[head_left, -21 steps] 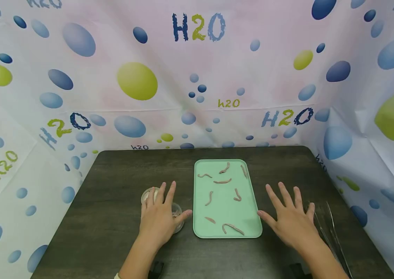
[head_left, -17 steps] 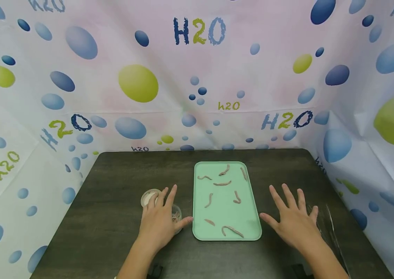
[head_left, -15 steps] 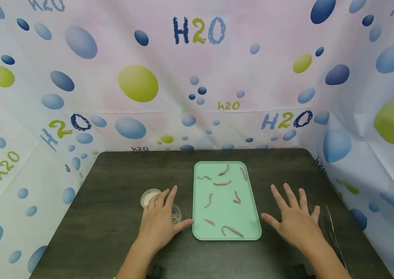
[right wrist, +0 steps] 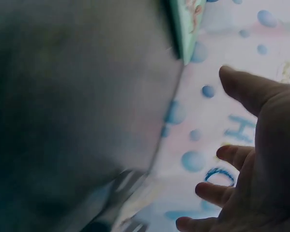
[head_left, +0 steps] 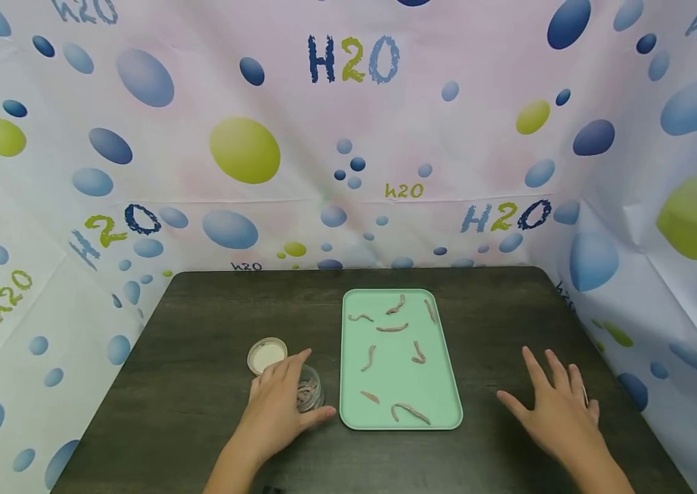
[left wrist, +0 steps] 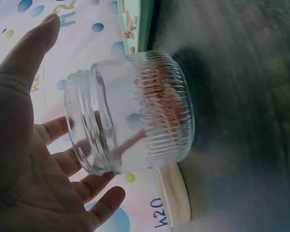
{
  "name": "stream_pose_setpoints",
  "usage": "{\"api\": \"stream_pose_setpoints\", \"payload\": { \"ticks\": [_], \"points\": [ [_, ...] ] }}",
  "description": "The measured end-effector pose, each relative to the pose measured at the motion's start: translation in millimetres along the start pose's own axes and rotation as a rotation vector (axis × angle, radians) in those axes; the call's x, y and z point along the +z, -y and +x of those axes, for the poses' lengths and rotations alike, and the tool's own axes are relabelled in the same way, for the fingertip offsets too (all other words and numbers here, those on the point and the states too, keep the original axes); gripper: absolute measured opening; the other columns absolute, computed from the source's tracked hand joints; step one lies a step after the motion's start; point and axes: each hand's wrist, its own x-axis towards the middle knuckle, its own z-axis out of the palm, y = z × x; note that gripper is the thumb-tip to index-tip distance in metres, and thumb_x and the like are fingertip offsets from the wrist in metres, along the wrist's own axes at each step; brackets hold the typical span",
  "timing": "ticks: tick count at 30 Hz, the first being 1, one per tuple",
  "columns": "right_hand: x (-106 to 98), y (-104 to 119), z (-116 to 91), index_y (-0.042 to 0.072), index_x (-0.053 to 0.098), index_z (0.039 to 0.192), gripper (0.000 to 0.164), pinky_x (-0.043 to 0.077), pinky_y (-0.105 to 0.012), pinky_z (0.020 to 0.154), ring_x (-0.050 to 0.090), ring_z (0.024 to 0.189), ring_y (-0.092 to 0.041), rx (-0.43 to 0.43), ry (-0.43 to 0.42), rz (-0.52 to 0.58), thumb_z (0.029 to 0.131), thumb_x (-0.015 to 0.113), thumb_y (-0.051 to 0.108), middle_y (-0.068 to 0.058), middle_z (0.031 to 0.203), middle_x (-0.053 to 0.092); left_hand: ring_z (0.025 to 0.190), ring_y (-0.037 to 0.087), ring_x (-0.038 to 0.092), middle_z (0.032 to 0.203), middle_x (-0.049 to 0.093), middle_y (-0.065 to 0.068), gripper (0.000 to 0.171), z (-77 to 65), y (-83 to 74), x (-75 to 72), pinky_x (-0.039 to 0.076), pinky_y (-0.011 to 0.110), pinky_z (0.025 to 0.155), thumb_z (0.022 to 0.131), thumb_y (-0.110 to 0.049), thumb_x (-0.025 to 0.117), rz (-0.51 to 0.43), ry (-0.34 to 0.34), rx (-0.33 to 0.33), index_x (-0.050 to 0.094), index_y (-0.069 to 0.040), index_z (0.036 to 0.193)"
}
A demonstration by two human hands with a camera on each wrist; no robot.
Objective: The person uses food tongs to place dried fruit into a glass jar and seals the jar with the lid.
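Note:
My left hand [head_left: 277,408] is spread around a small glass jar [head_left: 308,394] at the tray's left, thumb on the near side and fingers behind. In the left wrist view the jar stands without its lid, a clump of pinkish worms [left wrist: 161,96] at its bottom, and a gap shows between it and the thumb. To the right of the tray, my right hand [head_left: 561,415] hovers with fingers apart, holding nothing. It is over long metal tweezers [right wrist: 123,191], mostly hidden under it in the head view and blurred in the right wrist view.
A light green tray [head_left: 398,376] lies mid-table with several worms, such as a bent one [head_left: 411,412], spread across it. The jar's round lid [head_left: 267,355] rests behind the jar. A patterned curtain [head_left: 348,123] encloses the dark table [head_left: 213,343].
My right hand has moved right and nearer to me, over the tweezers. My left hand has drawn slightly nearer, uncovering more of the jar and lid. The worms on the tray lie as before.

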Motion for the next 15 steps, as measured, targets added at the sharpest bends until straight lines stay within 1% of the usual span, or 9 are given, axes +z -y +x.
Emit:
{"api": "stream_pose_setpoints", "payload": {
  "ticks": [2,5,8,10,12,15],
  "points": [
    [3,-15,0,0.015,-0.003,0.175,0.120,0.018,-0.098,0.106,-0.002,0.153,-0.075,0.051,0.053,0.022,0.096,0.056,0.084,-0.041,0.173,-0.003,0.144,0.041,0.052,0.160,0.057,0.009,0.106,-1.4,2.3,0.7,0.040,0.067,0.117,0.078,-0.060,0.094,0.000,0.002,-0.001,0.046,-0.019,0.163],
    [7,-37,-2,0.005,-0.007,0.172,0.130,0.021,-0.097,0.106,-0.001,0.149,-0.077,0.138,0.115,0.043,0.094,0.057,0.087,-0.048,0.168,-0.005,0.146,0.041,0.050,0.163,0.053,0.007,0.107,-3.2,6.0,2.6,0.041,0.068,0.116,0.076,-0.059,0.096,-0.016,0.014,-0.013,0.046,-0.019,0.163],
    [11,-56,-5,-0.004,-0.008,0.169,0.139,0.027,-0.095,0.104,0.006,0.145,-0.078,0.203,0.135,0.051,0.091,0.057,0.090,-0.050,0.165,-0.002,0.150,0.041,0.047,0.167,0.047,0.007,0.108,-4.9,9.8,5.0,0.039,0.070,0.117,0.075,-0.056,0.098,-0.052,0.021,-0.038,0.046,-0.020,0.163],
    [13,-65,-6,-0.010,-0.004,0.167,0.141,0.032,-0.093,0.103,0.015,0.142,-0.078,0.238,0.131,0.040,0.090,0.059,0.090,-0.052,0.163,0.004,0.150,0.041,0.045,0.167,0.045,0.008,0.109,-5.3,12.2,6.4,0.039,0.070,0.118,0.074,-0.054,0.099,-0.080,0.017,-0.055,0.047,-0.020,0.163],
    [16,-72,-8,-0.016,0.001,0.165,0.143,0.038,-0.089,0.102,0.025,0.137,-0.077,0.251,0.126,0.025,0.089,0.058,0.091,-0.053,0.159,0.012,0.150,0.040,0.045,0.165,0.046,0.009,0.108,-5.9,14.4,7.7,0.039,0.071,0.117,0.073,-0.051,0.100,-0.107,0.008,-0.073,0.047,-0.020,0.162],
    [19,-78,-9,-0.024,0.017,0.159,0.138,0.044,-0.082,0.102,0.040,0.128,-0.074,0.281,0.124,-0.026,0.090,0.064,0.086,-0.055,0.151,0.026,0.149,0.039,0.047,0.163,0.049,0.011,0.107,-7.1,17.0,9.4,0.042,0.070,0.116,0.075,-0.045,0.101,-0.143,-0.008,-0.094,0.045,-0.018,0.163]
  ]
}}
